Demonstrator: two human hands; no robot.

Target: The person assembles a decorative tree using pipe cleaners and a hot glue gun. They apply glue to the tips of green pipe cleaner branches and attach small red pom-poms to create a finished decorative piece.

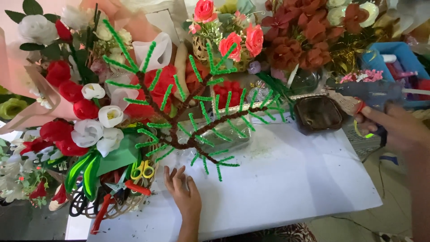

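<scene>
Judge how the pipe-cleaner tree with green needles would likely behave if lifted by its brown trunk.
The pipe-cleaner tree looks light: thin fuzzy stems only. Its long side branches would probably wobble and bend rather than stay rigid. The left hand rests at its base, so it may tip if unsupported.

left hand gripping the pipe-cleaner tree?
No, the left hand lies open on the white sheet, just below the tree, fingers spread and closed on nothing.

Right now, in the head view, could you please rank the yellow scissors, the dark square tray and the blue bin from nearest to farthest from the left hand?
1. Yellow scissors: in the basket, just left of the left hand.
2. Dark square tray: up and to the right, at the white board's far edge.
3. Blue bin: far top right.
</scene>
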